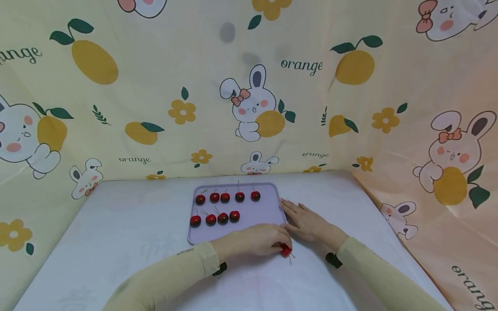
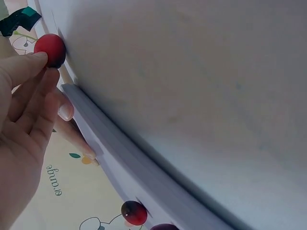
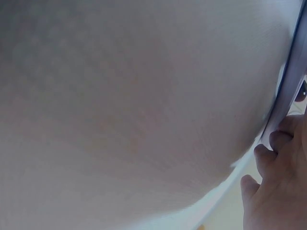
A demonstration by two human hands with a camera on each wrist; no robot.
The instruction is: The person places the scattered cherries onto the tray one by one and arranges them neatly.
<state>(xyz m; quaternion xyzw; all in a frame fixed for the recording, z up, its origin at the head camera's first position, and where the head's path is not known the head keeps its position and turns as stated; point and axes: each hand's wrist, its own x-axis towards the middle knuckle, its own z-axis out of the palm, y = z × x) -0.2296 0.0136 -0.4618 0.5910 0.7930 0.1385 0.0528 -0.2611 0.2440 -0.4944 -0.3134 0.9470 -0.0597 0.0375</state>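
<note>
My left hand (image 1: 264,239) pinches a red cherry (image 1: 286,249) between thumb and fingertips, just off the near right corner of a lavender tray (image 1: 260,235). In the left wrist view the cherry (image 2: 50,49) shows clear of the tray rim, its stem pointing away from the palm. My right hand (image 1: 309,221) lies against the tray's right side with its fingers extended; the right wrist view shows those fingers (image 3: 266,155) by the rim (image 3: 288,76). Two rows of dark red cherries stand on the tray, a back row (image 1: 225,197) and a front row (image 1: 223,218), most with stems up.
A white cloth (image 1: 136,229) covers the table around the tray. Behind and to the right hangs a yellow curtain (image 1: 218,52) printed with rabbits and oranges. Dark bands (image 1: 333,260) sit at the wrists.
</note>
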